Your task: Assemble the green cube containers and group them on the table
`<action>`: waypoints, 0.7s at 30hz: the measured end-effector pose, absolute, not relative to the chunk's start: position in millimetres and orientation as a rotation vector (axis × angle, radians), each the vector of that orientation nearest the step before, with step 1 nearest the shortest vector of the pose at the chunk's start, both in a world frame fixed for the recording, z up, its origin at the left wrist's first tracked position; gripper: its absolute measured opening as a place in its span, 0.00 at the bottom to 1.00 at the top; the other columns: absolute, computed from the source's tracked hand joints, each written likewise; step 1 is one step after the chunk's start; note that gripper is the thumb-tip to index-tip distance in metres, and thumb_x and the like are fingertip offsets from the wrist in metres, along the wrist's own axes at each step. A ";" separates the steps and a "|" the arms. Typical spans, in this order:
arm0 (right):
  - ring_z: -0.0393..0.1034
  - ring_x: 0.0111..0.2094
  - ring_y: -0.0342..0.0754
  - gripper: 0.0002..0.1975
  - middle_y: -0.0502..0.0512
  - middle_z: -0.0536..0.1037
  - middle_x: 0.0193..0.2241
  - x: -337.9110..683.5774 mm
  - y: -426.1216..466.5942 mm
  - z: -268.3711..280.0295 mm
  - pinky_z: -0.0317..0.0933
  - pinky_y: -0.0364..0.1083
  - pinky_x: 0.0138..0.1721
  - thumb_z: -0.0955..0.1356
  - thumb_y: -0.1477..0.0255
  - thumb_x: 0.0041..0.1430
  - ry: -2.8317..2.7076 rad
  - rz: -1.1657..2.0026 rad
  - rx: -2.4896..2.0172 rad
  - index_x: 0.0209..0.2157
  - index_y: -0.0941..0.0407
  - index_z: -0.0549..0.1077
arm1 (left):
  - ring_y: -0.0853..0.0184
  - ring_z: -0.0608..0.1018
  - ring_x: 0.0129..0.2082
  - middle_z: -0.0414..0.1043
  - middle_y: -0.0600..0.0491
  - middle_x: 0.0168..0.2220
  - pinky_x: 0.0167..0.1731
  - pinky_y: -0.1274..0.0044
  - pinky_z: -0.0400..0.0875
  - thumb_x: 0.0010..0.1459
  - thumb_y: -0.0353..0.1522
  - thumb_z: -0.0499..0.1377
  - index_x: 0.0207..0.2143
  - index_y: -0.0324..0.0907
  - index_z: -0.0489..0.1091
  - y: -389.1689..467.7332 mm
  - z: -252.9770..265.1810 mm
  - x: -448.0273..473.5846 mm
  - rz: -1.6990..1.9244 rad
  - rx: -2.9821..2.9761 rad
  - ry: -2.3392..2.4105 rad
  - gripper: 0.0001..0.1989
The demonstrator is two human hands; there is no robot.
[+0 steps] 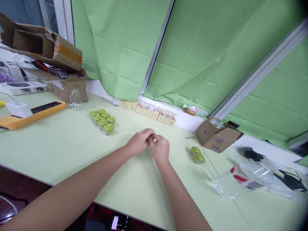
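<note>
My left hand [139, 141] and my right hand [160, 149] meet over the middle of the table. Their closed fingers hold a small green-lidded container [148, 138] between them, mostly hidden by the fingers. Just behind my left hand lies a small clear plastic piece [137, 130]. Several small clear containers with green lids [103, 122] and loops on top stand grouped to the left. Two more green-lidded containers [198, 158] sit side by side to the right.
Small cardboard boxes [149, 113] line the back edge. A clear jar [75, 102], an orange power strip [36, 114] and open cartons [69, 86] occupy the left. At right are a cardboard box [215, 136] and a large plastic bottle [240, 179] lying down. A smaller bottle [196, 110] rests on the ledge.
</note>
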State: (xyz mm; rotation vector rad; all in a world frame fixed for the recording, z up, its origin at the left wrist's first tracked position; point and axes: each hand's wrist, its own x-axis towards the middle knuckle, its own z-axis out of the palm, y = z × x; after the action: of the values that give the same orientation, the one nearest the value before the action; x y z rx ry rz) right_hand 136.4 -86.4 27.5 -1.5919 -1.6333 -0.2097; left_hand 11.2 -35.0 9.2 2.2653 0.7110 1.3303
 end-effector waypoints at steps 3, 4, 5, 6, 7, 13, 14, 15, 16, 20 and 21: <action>0.68 0.25 0.44 0.12 0.52 0.78 0.27 138.4 -84.7 25.0 0.57 0.43 0.32 0.63 0.71 0.61 -1.687 -0.224 -1.553 0.30 0.54 0.79 | 0.64 0.77 0.45 0.74 0.50 0.50 0.45 0.73 0.72 0.51 0.19 0.52 0.49 0.45 0.69 -35.8 11.0 11.2 1.322 2.261 0.720 0.24; 0.68 0.25 0.45 0.13 0.53 0.78 0.27 138.8 -84.2 23.8 0.57 0.44 0.32 0.63 0.71 0.61 -1.690 -0.229 -1.544 0.30 0.54 0.79 | 0.64 0.77 0.44 0.74 0.50 0.50 0.44 0.73 0.72 0.51 0.19 0.53 0.49 0.45 0.69 -36.4 11.9 11.0 1.313 2.261 0.730 0.24; 0.68 0.26 0.45 0.13 0.53 0.78 0.28 139.0 -83.6 22.6 0.57 0.44 0.32 0.63 0.70 0.62 -1.686 -0.233 -1.532 0.31 0.54 0.79 | 0.64 0.77 0.43 0.74 0.50 0.51 0.43 0.74 0.72 0.51 0.19 0.53 0.49 0.45 0.69 -37.1 12.9 10.9 1.301 2.260 0.740 0.24; 0.69 0.26 0.45 0.13 0.53 0.78 0.29 139.0 -83.3 21.4 0.58 0.44 0.32 0.63 0.70 0.63 -1.675 -0.235 -1.517 0.33 0.54 0.79 | 0.64 0.77 0.42 0.73 0.50 0.51 0.43 0.74 0.72 0.50 0.19 0.53 0.49 0.45 0.69 -38.0 13.9 11.0 1.294 2.256 0.750 0.24; 0.69 0.27 0.45 0.14 0.54 0.79 0.30 138.9 -83.0 20.4 0.58 0.44 0.32 0.62 0.69 0.64 -1.660 -0.234 -1.497 0.33 0.54 0.79 | 0.65 0.78 0.41 0.73 0.50 0.51 0.42 0.74 0.72 0.50 0.19 0.53 0.49 0.45 0.69 -38.8 14.8 11.3 1.293 2.247 0.757 0.25; 0.71 0.29 0.47 0.16 0.55 0.80 0.33 138.7 -85.7 22.9 0.62 0.45 0.34 0.61 0.66 0.65 -1.661 -0.197 -1.447 0.36 0.53 0.80 | 0.68 0.76 0.33 0.75 0.52 0.45 0.37 0.77 0.71 0.49 0.20 0.54 0.48 0.45 0.69 -39.7 15.3 12.6 1.316 2.132 0.753 0.23; 0.72 0.30 0.47 0.16 0.55 0.80 0.34 138.8 -86.5 24.5 0.62 0.45 0.34 0.61 0.66 0.66 -1.690 -0.165 -1.448 0.37 0.53 0.80 | 0.69 0.75 0.32 0.75 0.53 0.42 0.35 0.77 0.71 0.50 0.21 0.55 0.47 0.45 0.70 -38.7 14.9 12.0 1.315 2.105 0.755 0.22; 0.72 0.30 0.47 0.15 0.54 0.80 0.35 138.9 -87.1 26.2 0.63 0.45 0.35 0.61 0.65 0.66 -1.716 -0.125 -1.450 0.40 0.53 0.79 | 0.69 0.74 0.30 0.75 0.54 0.39 0.34 0.77 0.70 0.51 0.23 0.56 0.47 0.44 0.70 -37.6 14.5 11.1 1.315 2.078 0.758 0.20; 0.73 0.30 0.47 0.15 0.54 0.81 0.36 139.0 -87.5 27.7 0.63 0.45 0.35 0.61 0.65 0.66 -1.729 -0.079 -1.456 0.42 0.52 0.79 | 0.70 0.73 0.29 0.75 0.54 0.37 0.33 0.78 0.70 0.52 0.24 0.57 0.46 0.44 0.70 -36.5 14.2 10.2 1.316 2.056 0.761 0.19; 0.73 0.27 0.47 0.13 0.51 0.81 0.34 140.5 -86.6 31.1 0.64 0.46 0.34 0.65 0.64 0.63 -1.614 0.097 -1.497 0.41 0.50 0.79 | 0.71 0.72 0.28 0.75 0.55 0.37 0.32 0.78 0.69 0.52 0.25 0.58 0.47 0.44 0.70 -33.6 13.5 7.8 1.320 2.024 0.769 0.19; 0.72 0.27 0.47 0.12 0.51 0.81 0.33 141.1 -86.0 31.5 0.65 0.46 0.34 0.66 0.63 0.61 -1.566 0.126 -1.496 0.39 0.51 0.80 | 0.71 0.73 0.29 0.75 0.55 0.38 0.32 0.78 0.69 0.51 0.25 0.58 0.47 0.44 0.70 -33.4 13.3 8.0 1.321 2.027 0.764 0.19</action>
State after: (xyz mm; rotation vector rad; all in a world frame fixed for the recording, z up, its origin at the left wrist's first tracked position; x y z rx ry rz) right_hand 141.1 -86.0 31.5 -1.4960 -1.5661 0.1258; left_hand 8.0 -33.4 13.3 2.0275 0.7639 1.3207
